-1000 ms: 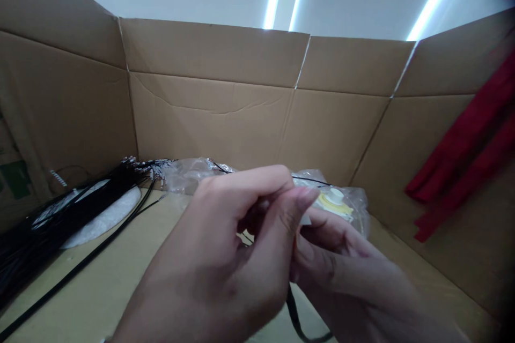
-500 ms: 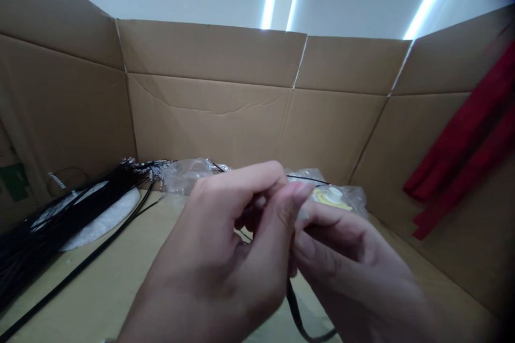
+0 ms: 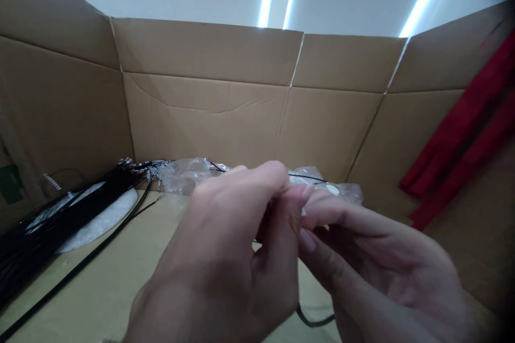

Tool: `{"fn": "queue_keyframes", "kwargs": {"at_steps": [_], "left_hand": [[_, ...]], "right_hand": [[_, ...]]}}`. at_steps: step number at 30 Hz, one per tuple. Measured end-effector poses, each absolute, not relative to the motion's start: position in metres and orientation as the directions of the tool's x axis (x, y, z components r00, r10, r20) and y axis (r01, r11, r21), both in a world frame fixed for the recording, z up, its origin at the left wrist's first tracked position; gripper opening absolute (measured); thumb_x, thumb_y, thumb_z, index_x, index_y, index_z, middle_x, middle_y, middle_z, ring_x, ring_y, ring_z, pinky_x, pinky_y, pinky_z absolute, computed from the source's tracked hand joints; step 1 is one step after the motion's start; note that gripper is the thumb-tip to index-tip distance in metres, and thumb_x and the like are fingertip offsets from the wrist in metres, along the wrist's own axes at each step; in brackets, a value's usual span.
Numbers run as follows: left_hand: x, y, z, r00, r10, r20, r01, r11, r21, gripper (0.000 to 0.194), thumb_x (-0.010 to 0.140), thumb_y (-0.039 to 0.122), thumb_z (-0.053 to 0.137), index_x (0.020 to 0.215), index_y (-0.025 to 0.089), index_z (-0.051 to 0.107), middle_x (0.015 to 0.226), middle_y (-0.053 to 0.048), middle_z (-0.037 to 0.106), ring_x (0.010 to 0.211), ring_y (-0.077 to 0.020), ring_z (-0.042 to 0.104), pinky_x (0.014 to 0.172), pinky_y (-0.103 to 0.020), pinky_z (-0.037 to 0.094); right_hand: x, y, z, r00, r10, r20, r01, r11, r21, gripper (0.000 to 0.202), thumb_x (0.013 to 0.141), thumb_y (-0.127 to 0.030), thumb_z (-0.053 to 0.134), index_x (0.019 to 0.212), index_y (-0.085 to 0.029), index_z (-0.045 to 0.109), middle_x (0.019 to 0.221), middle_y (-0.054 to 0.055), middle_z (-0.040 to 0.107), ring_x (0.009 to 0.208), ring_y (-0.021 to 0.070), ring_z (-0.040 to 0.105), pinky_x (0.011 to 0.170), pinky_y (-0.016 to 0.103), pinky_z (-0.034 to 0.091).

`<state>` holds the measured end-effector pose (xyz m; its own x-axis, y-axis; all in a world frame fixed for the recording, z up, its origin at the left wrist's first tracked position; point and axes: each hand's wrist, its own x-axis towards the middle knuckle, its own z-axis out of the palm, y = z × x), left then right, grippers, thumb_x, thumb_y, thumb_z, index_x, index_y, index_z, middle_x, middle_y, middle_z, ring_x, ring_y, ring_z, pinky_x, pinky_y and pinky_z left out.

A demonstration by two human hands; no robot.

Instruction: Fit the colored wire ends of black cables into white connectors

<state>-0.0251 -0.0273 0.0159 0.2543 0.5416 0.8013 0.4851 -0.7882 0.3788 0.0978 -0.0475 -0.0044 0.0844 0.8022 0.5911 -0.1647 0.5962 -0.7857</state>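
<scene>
My left hand (image 3: 225, 246) and my right hand (image 3: 374, 262) meet at the fingertips above the middle of the table. Each is closed in a pinch of thumb and forefinger. Between the fingertips a small white piece (image 3: 303, 213) just shows, mostly covered, too small to make out its kind. A black cable (image 3: 316, 323) curves out below the hands and passes behind my right hand; its upper end is hidden by my left hand.
A bundle of thin black cables (image 3: 76, 211) with whitish ends lies at the left on a round white pad (image 3: 100, 225). Clear plastic bags (image 3: 187, 174) lie along the back. Cardboard walls (image 3: 209, 102) surround the table (image 3: 120, 284). Red cloth (image 3: 450, 144) hangs at the right.
My right hand has turned and opened out a little at the palm, its fingertips still against the left ones. Less of the black cable shows below. The view has shifted slightly.
</scene>
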Motion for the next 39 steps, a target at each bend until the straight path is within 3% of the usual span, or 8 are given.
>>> {"fn": "queue_keyframes", "kwargs": {"at_steps": [7,16,22,24,27,32,36,39], "left_hand": [[-0.024,-0.027,0.015,0.260,0.475,0.841,0.455,-0.828,0.327,0.030,0.088,0.015,0.050,0.060,0.017,0.038,0.054,0.006,0.038,0.049,-0.0038,0.037,0.046,-0.018,0.029],[-0.032,-0.028,0.013,0.290,0.558,0.777,0.185,-0.830,0.527,0.034,0.094,0.037,0.043,0.066,0.021,0.056,0.054,0.005,0.054,0.048,-0.0061,0.049,0.043,-0.014,0.041],[-0.039,-0.029,0.006,0.316,0.670,0.671,0.031,-0.715,0.699,0.026,0.088,0.033,0.056,0.066,0.022,0.058,0.058,0.007,0.058,0.054,-0.0054,0.056,0.045,-0.009,0.046],[-0.036,-0.029,-0.002,0.172,0.661,0.730,0.066,-0.748,0.661,0.011,0.085,0.039,0.059,0.083,0.029,0.064,0.073,0.007,0.066,0.063,-0.0073,0.063,0.048,-0.008,0.051],[-0.030,-0.032,-0.011,-0.011,0.589,0.808,0.223,-0.786,0.577,0.017,0.084,0.042,0.061,0.100,0.038,0.062,0.087,0.008,0.069,0.070,-0.0096,0.067,0.051,-0.008,0.055],[-0.024,-0.038,-0.013,-0.158,0.513,0.844,0.345,-0.772,0.534,0.017,0.084,0.044,0.059,0.099,0.037,0.065,0.087,0.008,0.071,0.068,-0.0116,0.069,0.039,-0.006,0.049],[-0.028,-0.036,-0.014,-0.115,0.487,0.866,0.349,-0.796,0.494,0.016,0.082,0.041,0.063,0.097,0.038,0.066,0.091,0.009,0.071,0.074,-0.0097,0.068,0.053,-0.006,0.055],[-0.024,-0.035,-0.012,-0.123,0.510,0.851,0.251,-0.814,0.524,0.012,0.083,0.036,0.062,0.094,0.035,0.067,0.086,0.009,0.070,0.070,-0.0067,0.066,0.055,-0.005,0.055]], "right_hand": [[0.104,-0.043,-0.002,-0.058,0.892,0.449,-0.269,0.419,-0.867,0.008,0.075,-0.023,0.072,0.072,-0.023,0.065,0.076,0.000,0.064,0.078,0.0127,0.063,0.069,0.017,0.054],[0.116,-0.048,-0.003,-0.232,0.946,0.225,-0.239,0.169,-0.956,0.019,0.072,-0.035,0.074,0.080,-0.022,0.062,0.082,0.002,0.063,0.084,0.0172,0.061,0.072,0.027,0.050],[0.117,-0.047,-0.003,-0.302,0.920,0.252,-0.307,0.156,-0.939,0.015,0.075,-0.033,0.072,0.079,-0.022,0.062,0.080,0.001,0.058,0.080,0.0148,0.056,0.072,0.027,0.048],[0.117,-0.047,-0.003,-0.296,0.926,0.232,-0.311,0.136,-0.940,0.018,0.073,-0.034,0.073,0.082,-0.022,0.062,0.083,0.003,0.059,0.083,0.0170,0.056,0.073,0.031,0.049],[0.117,-0.047,-0.001,-0.313,0.929,0.200,-0.312,0.099,-0.945,0.021,0.072,-0.035,0.074,0.083,-0.023,0.061,0.084,0.003,0.059,0.081,0.0172,0.055,0.072,0.032,0.048],[0.116,-0.049,-0.003,-0.294,0.939,0.180,-0.320,0.081,-0.944,0.017,0.074,-0.035,0.072,0.081,-0.024,0.063,0.076,0.000,0.055,0.074,0.0136,0.050,0.067,0.026,0.045],[0.118,-0.051,-0.004,-0.303,0.937,0.175,-0.329,0.069,-0.942,0.016,0.072,-0.033,0.074,0.078,-0.023,0.063,0.075,0.000,0.055,0.074,0.0137,0.051,0.066,0.026,0.044],[0.118,-0.050,-0.001,-0.319,0.931,0.177,-0.347,0.059,-0.936,0.016,0.074,-0.032,0.073,0.078,-0.021,0.062,0.080,0.002,0.057,0.081,0.0152,0.053,0.078,0.030,0.045]]}}
